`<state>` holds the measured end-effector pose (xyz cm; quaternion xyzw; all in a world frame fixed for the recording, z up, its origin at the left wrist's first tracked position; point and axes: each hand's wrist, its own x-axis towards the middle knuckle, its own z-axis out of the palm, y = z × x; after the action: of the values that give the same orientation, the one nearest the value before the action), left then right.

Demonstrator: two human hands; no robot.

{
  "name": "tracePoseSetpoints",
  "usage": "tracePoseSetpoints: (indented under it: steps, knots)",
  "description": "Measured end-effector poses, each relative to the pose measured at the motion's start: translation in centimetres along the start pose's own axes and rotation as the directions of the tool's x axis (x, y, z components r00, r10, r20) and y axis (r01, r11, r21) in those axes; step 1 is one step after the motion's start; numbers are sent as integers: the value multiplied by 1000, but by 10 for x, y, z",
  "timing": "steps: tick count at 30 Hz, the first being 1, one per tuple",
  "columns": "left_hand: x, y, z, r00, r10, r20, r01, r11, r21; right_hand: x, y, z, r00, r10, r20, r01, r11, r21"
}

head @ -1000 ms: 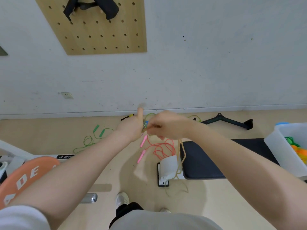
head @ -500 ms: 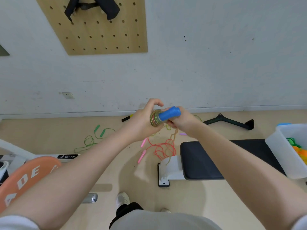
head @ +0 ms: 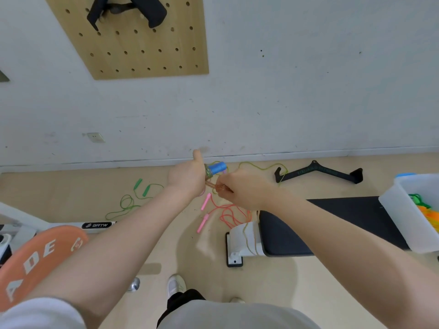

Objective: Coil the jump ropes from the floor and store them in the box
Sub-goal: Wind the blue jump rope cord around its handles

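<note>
My left hand [head: 187, 178] grips a blue jump-rope handle [head: 217, 167] with yellow-green cord wound around it, thumb pointing up. My right hand [head: 244, 188] pinches the loose cord just below the handle; the rest of that cord [head: 249, 236] hangs down over the bench's white end. On the floor lie a pink-handled rope [head: 221, 214] under my hands and a green rope [head: 135, 198] to the left. A translucent white box [head: 401, 210] at the right edge holds green and orange ropes.
A black padded bench [head: 332, 224] with a white bracket lies on the floor at right. A black bar attachment [head: 318, 173] sits by the wall. An orange weight plate [head: 35, 257] and white machine frame are at left. My shoes [head: 175, 283] are below.
My right hand dropped from over the blue handle to below it, drawing the cord around. My left hand turned slightly, thumb now up, and the handle stands clear.
</note>
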<state>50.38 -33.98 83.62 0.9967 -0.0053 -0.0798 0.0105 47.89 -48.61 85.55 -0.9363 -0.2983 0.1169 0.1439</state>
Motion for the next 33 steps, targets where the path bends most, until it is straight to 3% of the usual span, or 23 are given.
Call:
tracePoseSetpoints:
  steps: [3, 5, 8, 10, 13, 16, 17, 20, 22, 24, 29, 33]
  knots:
    - [-4, 1, 9, 981, 153, 122, -162, 985, 61, 2, 10, -15, 990, -57, -126, 60, 998, 20]
    - [-6, 4, 11, 958, 271, 98, -272, 962, 2, 5, 21, -18, 986, 13, -167, 23, 977, 210]
    - [-12, 10, 3, 919, 394, -12, -390, 904, -176, 10, 40, -15, 957, 172, -234, -3, 812, 584]
    - [-16, 11, -6, 907, 415, -71, -414, 846, -337, 9, 46, -12, 962, 191, -194, 4, 700, 714]
    - [-20, 9, -19, 898, 434, -69, -420, 801, -428, 7, 46, -4, 987, 140, -75, -12, 538, 843]
    - [-23, 9, -28, 924, 364, -117, -348, 673, -652, 8, 43, 9, 987, 155, 49, -115, 459, 881]
    - [-22, 10, -31, 937, 317, -149, -331, 663, -672, 8, 41, 14, 984, 169, 62, -139, 491, 860]
    - [-12, 10, -29, 977, 115, -180, -207, 705, -678, 5, 27, 21, 981, 182, 72, -186, 751, 634]
    - [-3, 7, -19, 991, 41, -125, -107, 806, -582, 2, 16, 20, 986, 118, 121, -163, 852, 497]
    - [2, 4, -4, 999, 8, -36, -23, 894, -448, 1, 7, 14, 990, 51, 132, -82, 966, 245]
    - [6, -11, 16, 990, 68, 122, -35, 968, -249, 1, 4, 2, 997, -14, 70, 20, 996, -92]
    - [-4, 0, 22, 958, 261, 115, -260, 965, -22, 4, 10, -13, 1000, 2, 17, -2, 999, -40]
